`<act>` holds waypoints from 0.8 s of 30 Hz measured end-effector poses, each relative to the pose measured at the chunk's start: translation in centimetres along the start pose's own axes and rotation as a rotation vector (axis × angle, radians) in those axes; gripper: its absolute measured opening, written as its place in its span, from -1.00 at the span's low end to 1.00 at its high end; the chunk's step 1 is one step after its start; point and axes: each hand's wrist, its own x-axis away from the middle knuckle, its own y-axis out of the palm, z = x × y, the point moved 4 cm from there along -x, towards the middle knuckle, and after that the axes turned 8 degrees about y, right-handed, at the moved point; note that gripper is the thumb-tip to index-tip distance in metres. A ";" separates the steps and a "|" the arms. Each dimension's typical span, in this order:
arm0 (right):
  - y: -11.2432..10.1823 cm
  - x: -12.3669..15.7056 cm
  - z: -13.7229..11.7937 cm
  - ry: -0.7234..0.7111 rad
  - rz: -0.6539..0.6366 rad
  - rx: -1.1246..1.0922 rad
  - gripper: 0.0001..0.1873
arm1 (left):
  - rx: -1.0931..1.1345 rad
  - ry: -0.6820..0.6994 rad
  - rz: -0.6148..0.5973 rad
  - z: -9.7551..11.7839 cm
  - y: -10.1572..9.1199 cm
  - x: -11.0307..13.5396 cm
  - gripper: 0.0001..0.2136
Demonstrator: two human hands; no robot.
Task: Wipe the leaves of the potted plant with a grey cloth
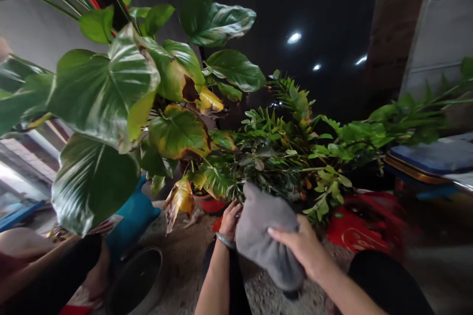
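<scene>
My right hand [301, 243] is closed on a bunched grey cloth [266, 226], thumb lying on top of it. The cloth hangs over the floor in front of the low, small-leaved plants [281, 157]. Just left of the cloth is my left hand [229, 219], with a bangle on its wrist. Its fingers are curled near the lower foliage, and what they pinch, if anything, is hidden. Above and to the left spread large glossy leaves [107, 83], several with yellow and brown edges.
A red pot [210, 203] stands under the plants. At lower left are a dark bucket [136, 280], a blue object [135, 216] and another person's arm [40, 266]. A red bag-like item [365, 226] lies at right, below a blue-lidded box [432, 157]. Behind is a dark reflective panel [314, 10].
</scene>
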 end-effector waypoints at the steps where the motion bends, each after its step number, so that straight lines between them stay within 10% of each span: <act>1: -0.3 -0.7 -1.9 -0.044 0.023 -0.060 -0.60 | 0.027 -0.001 -0.012 0.2 0.4 0.2 -0.64; 5: -0.9 -4.5 -6.3 -0.092 0.073 -0.309 -0.63 | 0.155 -0.002 -0.053 0.9 1.3 0.7 -0.62; 13: -4.6 -1.0 3.2 0.271 0.049 -0.275 -0.64 | 0.238 -0.057 -0.114 0.7 1.1 1.1 -0.68; 19: -4.9 -3.0 -6.2 -0.120 0.073 -0.549 -0.56 | 0.267 -0.035 -0.142 0.4 2.1 1.8 -0.73; 24: -2.1 -6.6 -6.6 0.136 0.059 -0.567 -0.81 | 0.282 -0.035 -0.101 0.2 2.7 2.3 -0.64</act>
